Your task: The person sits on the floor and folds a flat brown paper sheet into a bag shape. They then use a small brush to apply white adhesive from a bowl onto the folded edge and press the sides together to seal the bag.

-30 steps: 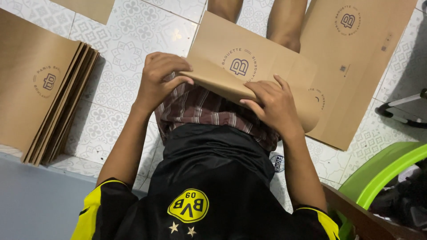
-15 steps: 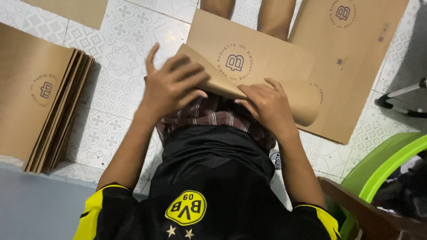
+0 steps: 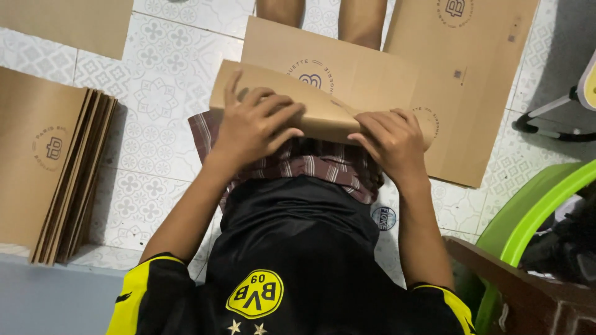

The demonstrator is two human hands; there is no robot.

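Cardboard box blank (image 3: 323, 99), brown and printed with a round emblem, lies across the seated person's lap and knees, its near flap folded up and over under both hands. Left hand (image 3: 257, 127) lies flat on the folded flap, fingers spread wide and pointing away from the body, the palm pressing the board down rather than closing around it. Right hand (image 3: 391, 139) rests on the crease at the flap's right end, fingers curved over the fold line and the thumb tucked toward the body, pushing on the board without clasping it. Both forearms run out from the black and yellow jersey (image 3: 292, 267), elbows bent and spread, above plaid shorts (image 3: 323, 164). Half a second ago the left hand sat nearer the fold's left corner with fingers raised; it has since slid onto the flap and flattened, and the flap has come further over, while the right hand has stayed on the crease. A stack of flat cardboard blanks (image 3: 62, 167) lies on the patterned tile floor (image 3: 164, 80) well to the left, another flat cardboard sheet (image 3: 472, 74) lies just beside the blank on the right, and a green plastic rim (image 3: 534, 205) curves in at the right edge.
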